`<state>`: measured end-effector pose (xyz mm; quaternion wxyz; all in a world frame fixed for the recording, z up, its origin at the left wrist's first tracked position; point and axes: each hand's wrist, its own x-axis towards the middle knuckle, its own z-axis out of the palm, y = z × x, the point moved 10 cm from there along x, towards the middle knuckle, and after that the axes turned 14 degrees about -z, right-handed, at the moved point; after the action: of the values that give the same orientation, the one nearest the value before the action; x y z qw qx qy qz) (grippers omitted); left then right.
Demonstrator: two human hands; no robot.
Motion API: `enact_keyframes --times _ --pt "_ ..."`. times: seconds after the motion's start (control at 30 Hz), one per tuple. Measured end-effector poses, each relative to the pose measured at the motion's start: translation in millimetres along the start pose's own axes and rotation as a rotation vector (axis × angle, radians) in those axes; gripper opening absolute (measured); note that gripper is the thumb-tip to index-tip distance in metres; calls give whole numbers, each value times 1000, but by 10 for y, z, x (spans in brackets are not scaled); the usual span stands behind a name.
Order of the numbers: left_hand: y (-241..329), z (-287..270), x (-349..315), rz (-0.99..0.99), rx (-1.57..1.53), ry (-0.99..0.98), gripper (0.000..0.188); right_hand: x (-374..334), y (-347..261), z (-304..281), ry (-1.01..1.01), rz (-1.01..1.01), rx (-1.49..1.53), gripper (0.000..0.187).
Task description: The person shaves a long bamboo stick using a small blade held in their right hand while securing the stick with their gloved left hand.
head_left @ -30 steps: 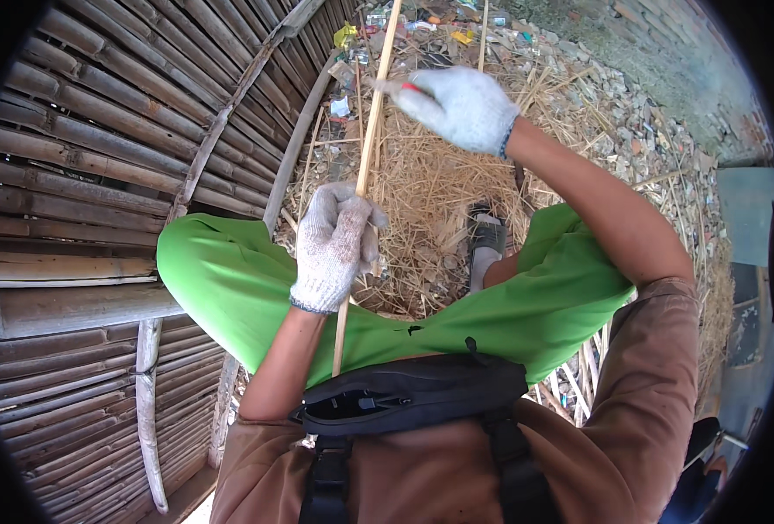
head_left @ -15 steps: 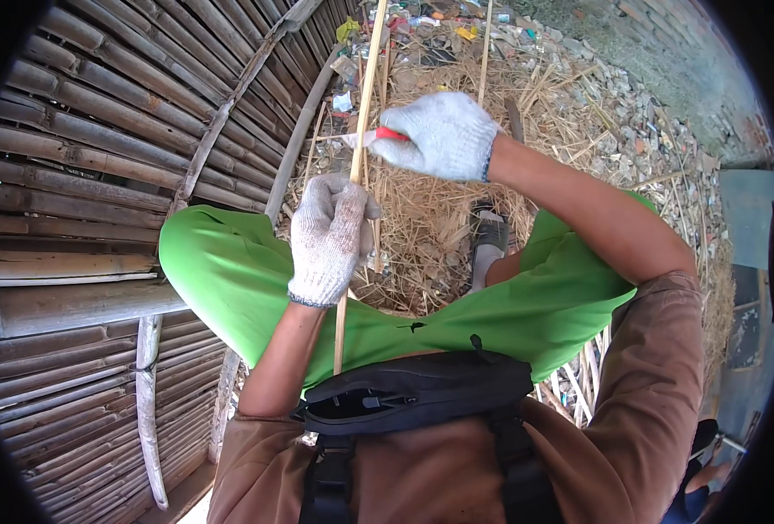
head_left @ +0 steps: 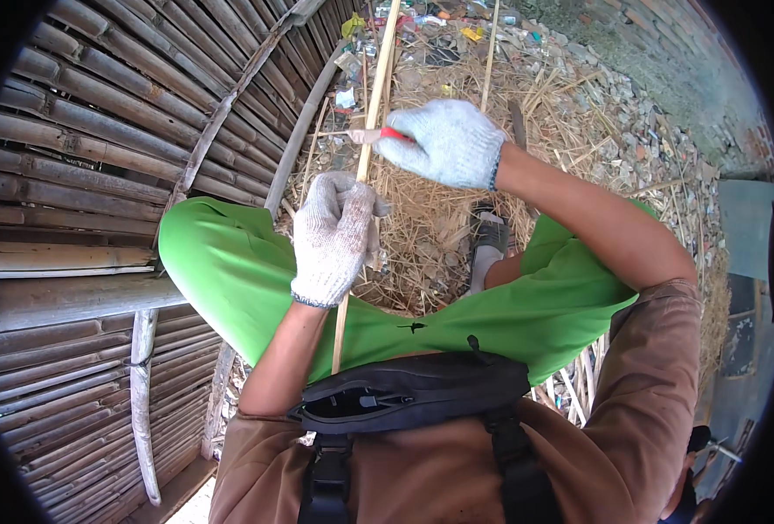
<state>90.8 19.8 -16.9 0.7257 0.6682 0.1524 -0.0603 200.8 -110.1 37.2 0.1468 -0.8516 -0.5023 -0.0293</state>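
Note:
A long pale bamboo strip (head_left: 380, 87) runs from my waist away between my knees. My left hand (head_left: 327, 240), in a dirty white knit glove, is closed round the strip about midway. Just beyond it, my right hand (head_left: 448, 144), in a cleaner white glove, grips a knife (head_left: 368, 136). Red shows at the knife's handle by my thumb, and its blade lies across the strip. Most of the handle is hidden in my fist. The strip's near end reaches a black waist bag (head_left: 439, 389), which is unzipped at its left.
A bamboo slat wall (head_left: 99, 131) stands close on my left, with a pole along its foot. Straw and shavings (head_left: 422, 236) cover the ground between my knees. Litter and rubble (head_left: 570, 70) lie farther off, below a brick wall (head_left: 675, 52). Part of another person (head_left: 688, 480) shows at lower right.
My right hand and the knife have shifted slightly right and nearer. The strip's far end leans a little more to the right. Both hands keep their grip.

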Motion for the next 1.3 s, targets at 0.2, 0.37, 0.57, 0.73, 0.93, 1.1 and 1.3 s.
enact_keyframes --times 0.2,0.37,0.57,0.73,0.93,1.1,1.3 --pt "-16 -12 8 21 116 66 14 -22 -155 23 34 -160 -53 44" --pt "34 -79 -74 61 157 91 16 117 582 -445 10 136 -167 58" --pt "12 -12 -67 -2 181 71 16 -127 843 -743 186 179 -220 60" --pt "23 -43 -3 45 128 80 16 9 239 -166 99 17 -61 54" --pt "74 -48 0 47 280 153 18 -39 -276 97 -65 -91 23 50" --pt "64 -23 -42 112 331 172 20 74 399 -249 -44 90 -133 52" --pt "0 -8 -35 -5 181 129 23 9 419 -296 64 116 -160 54"
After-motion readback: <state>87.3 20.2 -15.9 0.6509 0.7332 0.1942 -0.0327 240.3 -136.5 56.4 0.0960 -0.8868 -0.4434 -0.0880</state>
